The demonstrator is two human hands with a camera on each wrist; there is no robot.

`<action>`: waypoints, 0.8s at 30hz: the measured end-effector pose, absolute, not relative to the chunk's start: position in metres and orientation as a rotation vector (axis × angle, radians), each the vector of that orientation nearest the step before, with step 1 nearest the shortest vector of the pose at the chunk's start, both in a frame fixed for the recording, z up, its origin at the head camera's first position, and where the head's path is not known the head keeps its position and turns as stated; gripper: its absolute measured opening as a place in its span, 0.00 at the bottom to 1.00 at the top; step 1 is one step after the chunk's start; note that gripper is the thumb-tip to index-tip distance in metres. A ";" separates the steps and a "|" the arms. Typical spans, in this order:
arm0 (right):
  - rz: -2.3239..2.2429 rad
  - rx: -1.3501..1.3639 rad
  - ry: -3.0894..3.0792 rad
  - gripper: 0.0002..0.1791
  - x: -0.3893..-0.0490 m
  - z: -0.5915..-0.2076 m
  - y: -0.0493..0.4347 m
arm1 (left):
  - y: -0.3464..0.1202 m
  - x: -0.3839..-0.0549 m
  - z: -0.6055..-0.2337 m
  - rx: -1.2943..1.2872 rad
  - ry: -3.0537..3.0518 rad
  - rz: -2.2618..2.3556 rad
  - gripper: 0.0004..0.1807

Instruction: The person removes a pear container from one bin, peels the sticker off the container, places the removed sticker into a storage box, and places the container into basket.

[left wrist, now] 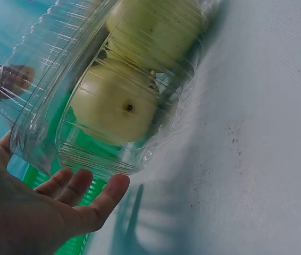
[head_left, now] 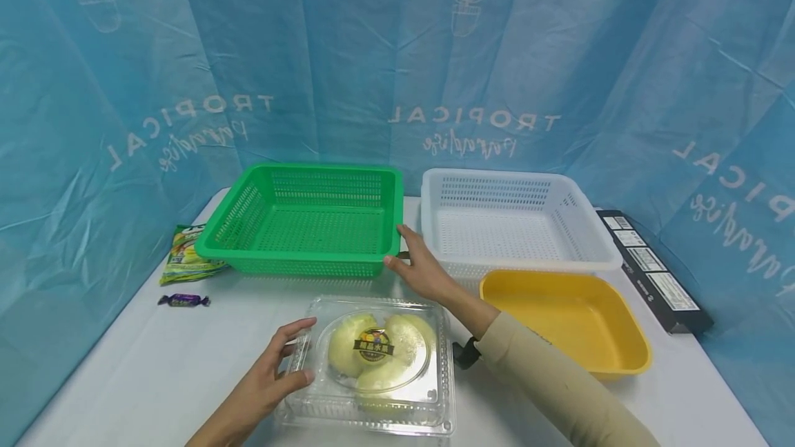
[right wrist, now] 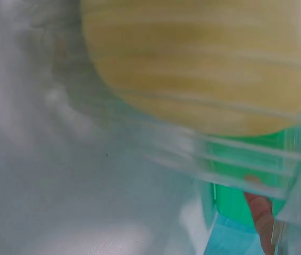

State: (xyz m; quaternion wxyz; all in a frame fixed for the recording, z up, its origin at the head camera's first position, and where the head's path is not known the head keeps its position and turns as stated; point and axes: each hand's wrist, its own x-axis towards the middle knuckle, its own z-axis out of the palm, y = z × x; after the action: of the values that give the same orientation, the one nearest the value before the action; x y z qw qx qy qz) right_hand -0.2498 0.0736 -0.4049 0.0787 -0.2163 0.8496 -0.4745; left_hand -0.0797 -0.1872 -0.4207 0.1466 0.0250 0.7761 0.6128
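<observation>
A clear plastic clamshell fruit box (head_left: 428, 316) stands at the front of the table, with several pale yellow-green round fruits (left wrist: 116, 101) inside and a dark label (head_left: 373, 344) on its lid. At its left side is my left hand (head_left: 263, 378), thumb and fingers spread apart, thumb over the rim and fingertips along the edge. My right hand (head_left: 425, 271) reaches past the box to the front right corner of the green basket (head_left: 292, 261). Its thumb and forefinger tips are right at the basket's rim. The right wrist view is blurred, showing one straight finger (right wrist: 261, 215).
Right of the green basket stands a white basket (head_left: 528, 264), with a yellow basin (head_left: 621, 336) in front. A long black box (head_left: 652, 271) lies along the right edge. Further left are a green-yellow snack packet (head_left: 189, 257) and a purple wrapped candy (head_left: 183, 301). Blue curtains hang behind.
</observation>
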 end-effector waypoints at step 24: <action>-1.390 -0.697 2.564 0.42 -0.249 -0.405 0.077 | -0.181 -0.084 -0.422 0.034 2.248 1.719 0.38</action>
State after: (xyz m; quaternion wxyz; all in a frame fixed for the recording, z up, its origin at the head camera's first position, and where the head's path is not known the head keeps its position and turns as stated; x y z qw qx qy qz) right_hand -0.2489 0.0768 -0.4049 0.0715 -0.2320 0.8529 -0.4623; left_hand -0.0843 -0.1811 -0.4216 0.1551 0.0120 0.7848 0.5999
